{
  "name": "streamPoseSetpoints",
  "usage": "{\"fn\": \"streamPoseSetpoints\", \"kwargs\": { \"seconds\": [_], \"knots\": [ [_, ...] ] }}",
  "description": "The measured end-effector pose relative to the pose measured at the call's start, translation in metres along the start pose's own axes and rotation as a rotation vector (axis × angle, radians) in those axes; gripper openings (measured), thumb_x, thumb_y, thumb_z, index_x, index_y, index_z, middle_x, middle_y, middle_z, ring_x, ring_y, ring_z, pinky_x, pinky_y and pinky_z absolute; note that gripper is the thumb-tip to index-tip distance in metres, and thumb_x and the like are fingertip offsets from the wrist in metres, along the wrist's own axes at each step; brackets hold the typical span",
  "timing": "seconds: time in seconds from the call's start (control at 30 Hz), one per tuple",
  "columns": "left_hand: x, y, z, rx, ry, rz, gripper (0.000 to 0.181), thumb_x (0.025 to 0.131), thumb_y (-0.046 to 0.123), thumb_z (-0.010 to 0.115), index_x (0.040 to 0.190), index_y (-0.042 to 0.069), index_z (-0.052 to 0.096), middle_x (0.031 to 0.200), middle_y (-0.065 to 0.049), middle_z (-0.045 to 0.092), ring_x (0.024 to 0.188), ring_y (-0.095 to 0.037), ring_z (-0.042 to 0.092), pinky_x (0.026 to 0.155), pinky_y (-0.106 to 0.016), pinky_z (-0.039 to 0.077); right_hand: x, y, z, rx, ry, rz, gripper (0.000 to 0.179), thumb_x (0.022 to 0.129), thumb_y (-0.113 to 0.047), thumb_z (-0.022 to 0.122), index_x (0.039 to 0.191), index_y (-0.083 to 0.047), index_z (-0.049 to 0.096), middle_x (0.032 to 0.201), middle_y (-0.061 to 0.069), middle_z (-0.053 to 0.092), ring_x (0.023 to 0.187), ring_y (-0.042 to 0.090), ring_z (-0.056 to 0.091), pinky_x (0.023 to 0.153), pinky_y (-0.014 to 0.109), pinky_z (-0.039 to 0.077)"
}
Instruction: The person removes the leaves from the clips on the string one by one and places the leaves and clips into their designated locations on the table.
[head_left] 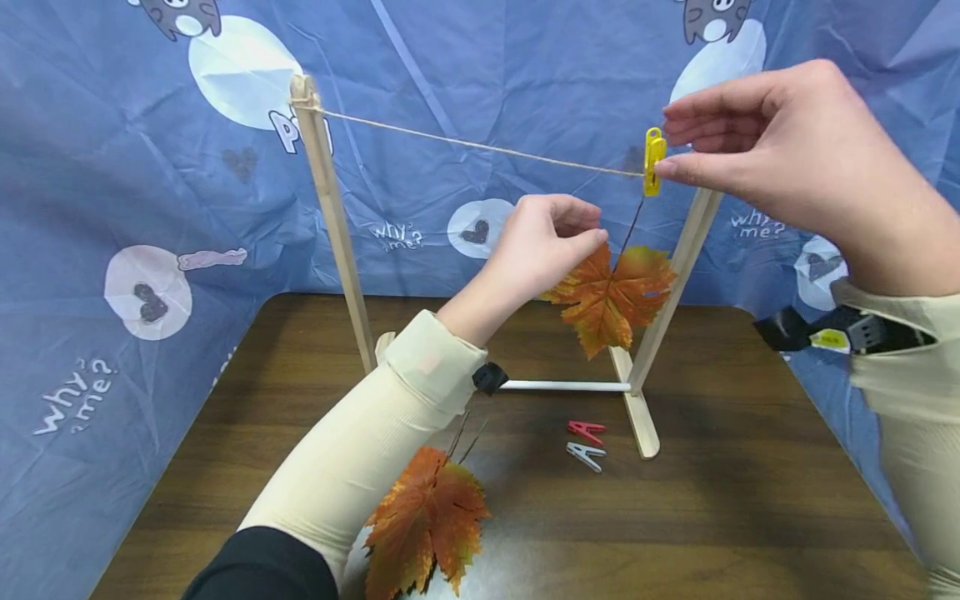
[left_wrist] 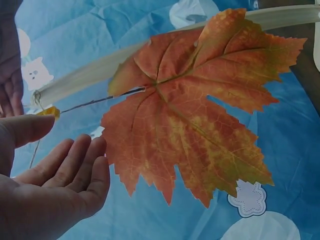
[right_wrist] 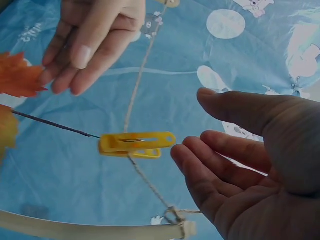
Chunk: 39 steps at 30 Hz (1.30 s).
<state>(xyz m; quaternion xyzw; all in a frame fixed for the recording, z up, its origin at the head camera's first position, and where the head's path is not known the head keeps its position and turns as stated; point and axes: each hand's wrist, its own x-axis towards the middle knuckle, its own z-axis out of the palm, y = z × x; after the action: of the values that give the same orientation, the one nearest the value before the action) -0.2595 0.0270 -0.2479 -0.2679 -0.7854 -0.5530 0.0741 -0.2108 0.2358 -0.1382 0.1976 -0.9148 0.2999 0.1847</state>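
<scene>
A yellow clothespin [head_left: 655, 162] is clamped on the twine [head_left: 480, 146] near the right post and holds the dark stem of an orange maple leaf [head_left: 617, 296], which hangs below. Beside the clothespin is my right hand [head_left: 795, 150]; in the right wrist view, thumb and fingers [right_wrist: 220, 170] stand apart with nothing between them, fingertips right by the clothespin's handle end. My left hand [head_left: 547, 242] is just left of the hanging leaf and overlaps its edge in the head view. In the left wrist view its thumb and fingers [left_wrist: 75, 165] are spread apart, holding nothing.
Two wooden posts [head_left: 330, 208] carry the twine, joined low by a white rod [head_left: 566, 386]. On the brown table [head_left: 720, 517] lie a red clothespin [head_left: 587, 432], a white clothespin [head_left: 586, 456] and more maple leaves [head_left: 431, 517]. A blue printed cloth [head_left: 420, 67] hangs behind.
</scene>
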Motion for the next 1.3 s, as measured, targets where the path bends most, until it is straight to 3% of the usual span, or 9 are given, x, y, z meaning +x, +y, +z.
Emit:
{"fn": "streamPoseSetpoints", "kwargs": {
  "seconds": [0.1,0.3,0.53,0.6,0.7,0.77,0.83,1.3],
  "knots": [
    [0.005,0.001,0.002,0.016,0.000,-0.010,0.021,0.093,0.012,0.075,0.111,0.002,0.075,0.099,-0.002,0.074,0.089,-0.009,0.067,0.079,-0.022,0.051,0.008,-0.003,-0.003,-0.090,-0.028,0.004,0.047,0.089,-0.021,0.082,0.132,-0.007,0.069,0.122,0.015,0.070,0.098,0.001,0.065,0.076,0.010,0.045],
    [0.013,0.004,0.005,0.048,-0.012,-0.042,0.024,0.094,0.016,0.075,0.114,0.004,0.074,0.100,0.001,0.073,0.091,-0.007,0.066,0.080,-0.019,0.049,0.024,-0.003,-0.010,-0.275,-0.134,-0.026,0.054,0.095,-0.028,0.075,0.140,-0.003,0.061,0.132,0.016,0.064,0.117,0.034,0.063,0.093,0.028,0.050],
    [0.018,0.006,0.008,0.054,-0.020,-0.040,0.023,0.094,0.016,0.075,0.114,0.004,0.075,0.100,0.001,0.073,0.091,-0.008,0.066,0.079,-0.019,0.049,0.044,-0.002,-0.016,-0.344,-0.251,-0.044,0.057,0.092,-0.029,0.079,0.137,0.002,0.062,0.126,0.020,0.066,0.110,0.033,0.065,0.072,0.013,0.042],
    [0.019,0.006,0.009,0.055,-0.026,-0.035,0.023,0.095,0.017,0.075,0.114,0.004,0.074,0.101,0.000,0.073,0.091,-0.008,0.066,0.078,-0.020,0.050,0.048,-0.001,-0.015,-0.359,-0.275,-0.033,0.057,0.093,-0.028,0.078,0.137,0.004,0.061,0.126,0.023,0.066,0.110,0.035,0.064,0.075,0.020,0.046],
    [0.021,0.006,0.011,0.055,-0.039,-0.041,0.024,0.095,0.017,0.074,0.116,0.004,0.074,0.101,0.000,0.073,0.093,-0.008,0.066,0.078,-0.019,0.050,0.054,-0.001,-0.014,-0.377,-0.315,-0.018,0.056,0.094,-0.024,0.077,0.136,0.008,0.059,0.127,0.027,0.064,0.110,0.039,0.063,0.085,0.038,0.051],
    [0.022,0.006,0.012,0.059,-0.049,-0.040,0.024,0.095,0.017,0.074,0.116,0.004,0.074,0.102,0.000,0.073,0.093,-0.008,0.066,0.078,-0.019,0.050,0.057,0.000,-0.013,-0.387,-0.346,-0.013,0.056,0.094,-0.023,0.076,0.136,0.010,0.058,0.127,0.029,0.062,0.110,0.042,0.062,0.089,0.052,0.050],
    [0.024,0.006,0.013,0.070,-0.057,-0.044,0.025,0.095,0.018,0.074,0.116,0.004,0.074,0.102,0.001,0.073,0.093,-0.007,0.066,0.078,-0.019,0.050,0.061,0.002,-0.012,-0.390,-0.374,-0.013,0.055,0.094,-0.022,0.076,0.134,0.012,0.058,0.125,0.030,0.062,0.110,0.042,0.062,0.090,0.056,0.049],
    [0.032,0.008,0.025,0.170,-0.100,-0.043,0.019,0.096,0.020,0.074,0.109,0.007,0.079,0.095,0.005,0.075,0.088,-0.004,0.066,0.075,-0.018,0.049,0.074,0.005,-0.009,-0.460,-0.469,-0.024,0.046,0.094,-0.023,0.077,0.123,0.011,0.066,0.111,0.028,0.069,0.097,0.041,0.065,0.085,0.057,0.051]
  ]
}}
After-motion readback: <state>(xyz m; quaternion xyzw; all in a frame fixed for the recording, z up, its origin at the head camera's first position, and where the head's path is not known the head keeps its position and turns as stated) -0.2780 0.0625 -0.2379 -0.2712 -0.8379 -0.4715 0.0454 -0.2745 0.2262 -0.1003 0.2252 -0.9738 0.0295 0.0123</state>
